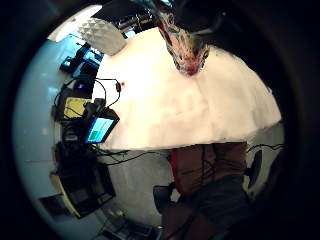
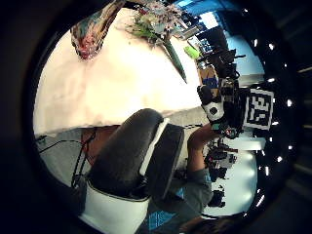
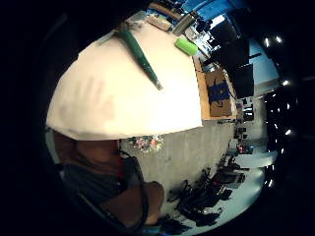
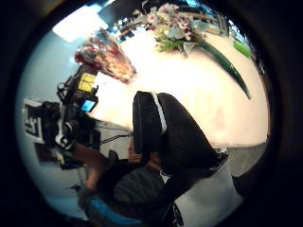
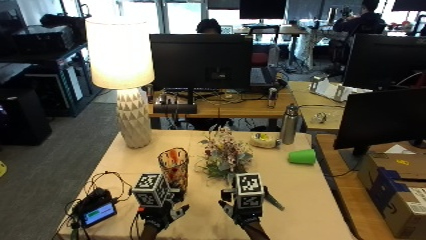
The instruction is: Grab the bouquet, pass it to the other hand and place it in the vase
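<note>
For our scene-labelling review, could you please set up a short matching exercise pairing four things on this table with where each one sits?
Things:
1. bouquet
2. vase
3. lamp
4. green cup

Places:
A. far left corner of the table
B. on its side near the right edge
C. lying mid-table, just right of the vase
D. upright, just beyond the left hand

Pairs: 1-C, 2-D, 3-A, 4-B

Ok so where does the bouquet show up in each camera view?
Outside view: bouquet lies on the table right of the vase.
Left thumb side: beside the vase.
Right thumb side: beside the vase.
Right little finger side: only its green stem.
Left little finger side: not in it.
Shared landmark: the vase.
</note>
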A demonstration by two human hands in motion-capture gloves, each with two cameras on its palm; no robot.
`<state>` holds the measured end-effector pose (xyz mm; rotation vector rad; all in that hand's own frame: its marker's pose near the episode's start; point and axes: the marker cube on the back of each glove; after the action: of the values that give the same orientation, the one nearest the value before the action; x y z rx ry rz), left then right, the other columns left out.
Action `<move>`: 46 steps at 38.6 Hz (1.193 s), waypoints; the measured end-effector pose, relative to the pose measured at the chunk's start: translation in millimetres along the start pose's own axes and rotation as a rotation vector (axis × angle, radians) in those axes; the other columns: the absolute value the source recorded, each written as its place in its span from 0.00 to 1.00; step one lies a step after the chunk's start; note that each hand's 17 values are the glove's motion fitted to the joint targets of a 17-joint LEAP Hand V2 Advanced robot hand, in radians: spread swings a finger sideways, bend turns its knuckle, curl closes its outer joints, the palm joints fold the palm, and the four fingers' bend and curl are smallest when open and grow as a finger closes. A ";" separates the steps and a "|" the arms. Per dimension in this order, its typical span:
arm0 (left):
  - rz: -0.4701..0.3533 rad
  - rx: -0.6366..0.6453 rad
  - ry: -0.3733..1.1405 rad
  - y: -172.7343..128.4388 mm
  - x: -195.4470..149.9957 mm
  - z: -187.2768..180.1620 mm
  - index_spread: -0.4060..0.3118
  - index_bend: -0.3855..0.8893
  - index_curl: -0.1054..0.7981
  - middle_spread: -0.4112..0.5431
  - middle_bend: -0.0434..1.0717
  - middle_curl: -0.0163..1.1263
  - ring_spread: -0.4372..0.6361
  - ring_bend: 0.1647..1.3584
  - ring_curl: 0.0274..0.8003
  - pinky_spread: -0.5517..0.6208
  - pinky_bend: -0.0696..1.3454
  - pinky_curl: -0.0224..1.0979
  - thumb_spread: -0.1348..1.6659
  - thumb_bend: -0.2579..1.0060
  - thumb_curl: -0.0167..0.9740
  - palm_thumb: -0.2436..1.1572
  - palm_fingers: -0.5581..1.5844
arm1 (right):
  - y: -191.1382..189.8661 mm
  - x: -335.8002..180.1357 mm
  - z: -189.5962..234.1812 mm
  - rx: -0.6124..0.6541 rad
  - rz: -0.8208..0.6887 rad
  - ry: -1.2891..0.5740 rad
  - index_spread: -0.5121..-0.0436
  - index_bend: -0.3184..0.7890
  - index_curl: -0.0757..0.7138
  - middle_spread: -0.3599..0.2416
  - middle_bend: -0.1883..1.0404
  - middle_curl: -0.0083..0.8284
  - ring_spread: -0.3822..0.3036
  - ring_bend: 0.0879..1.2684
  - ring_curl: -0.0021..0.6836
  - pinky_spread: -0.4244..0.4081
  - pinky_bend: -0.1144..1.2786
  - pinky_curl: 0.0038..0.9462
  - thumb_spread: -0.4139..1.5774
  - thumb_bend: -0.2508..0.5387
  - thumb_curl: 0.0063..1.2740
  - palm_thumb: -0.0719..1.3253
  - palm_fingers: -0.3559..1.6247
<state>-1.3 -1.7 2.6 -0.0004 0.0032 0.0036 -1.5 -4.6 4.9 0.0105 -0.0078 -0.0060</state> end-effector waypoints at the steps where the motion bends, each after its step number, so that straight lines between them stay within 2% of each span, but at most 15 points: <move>1: 0.001 0.000 0.001 -0.3 -0.1 0.4 0.49 0.40 0.16 0.47 0.21 0.05 0.55 0.19 0.05 0.65 0.32 0.09 0.29 0.21 0.04 0.20 0.43 | -0.3 -0.3 0.3 0.001 -0.001 -0.002 0.71 0.42 0.14 0.67 0.33 0.07 0.69 0.11 0.04 0.71 0.37 0.09 0.43 0.51 0.04 0.23 0.31; 6: 0.014 0.006 0.008 -4.0 -1.0 3.8 0.45 0.41 0.21 0.50 0.20 0.11 0.64 0.24 0.14 0.74 0.35 0.16 0.44 0.20 0.08 0.20 0.41 | -0.7 -1.1 0.5 0.005 -0.005 -0.003 0.52 0.41 0.21 0.71 0.34 0.13 0.77 0.13 0.11 0.82 0.41 0.17 0.59 0.52 0.06 0.25 0.28; 14: 0.013 0.005 0.005 -4.5 1.2 0.9 0.43 0.41 0.27 0.51 0.21 0.16 0.72 0.28 0.20 0.82 0.37 0.21 0.56 0.19 0.13 0.20 0.39 | 4.2 2.2 -3.6 0.011 0.007 0.005 0.38 0.42 0.27 0.74 0.34 0.21 0.84 0.14 0.17 0.89 0.42 0.23 0.72 0.48 0.10 0.26 0.27; 27: 0.021 0.009 0.000 -6.3 4.0 -0.2 0.42 0.41 0.33 0.53 0.21 0.22 0.75 0.31 0.24 0.85 0.38 0.25 0.62 0.19 0.19 0.18 0.37 | 10.8 0.0 -14.9 0.026 0.015 0.010 0.33 0.42 0.33 0.75 0.34 0.29 0.88 0.16 0.23 0.93 0.43 0.28 0.80 0.40 0.14 0.28 0.25; 39: 0.026 0.013 0.002 -8.5 6.1 -1.6 0.42 0.41 0.37 0.53 0.21 0.24 0.76 0.32 0.26 0.85 0.39 0.28 0.63 0.18 0.23 0.17 0.36 | 7.1 8.4 -8.9 0.024 0.000 0.007 0.31 0.42 0.37 0.76 0.34 0.33 0.89 0.16 0.28 0.94 0.43 0.31 0.82 0.34 0.17 0.29 0.24; 46: 0.035 0.020 0.008 -9.5 9.0 -4.0 0.42 0.41 0.38 0.53 0.21 0.26 0.76 0.32 0.27 0.85 0.39 0.29 0.64 0.18 0.24 0.17 0.36 | 3.6 33.6 -13.4 0.024 0.036 0.015 0.31 0.40 0.37 0.76 0.34 0.35 0.89 0.16 0.30 0.94 0.44 0.33 0.81 0.29 0.18 0.28 0.23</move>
<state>7.7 -11.2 -1.4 0.0200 0.0115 0.0384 32.2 -1.1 -8.2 0.0342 0.0073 0.0298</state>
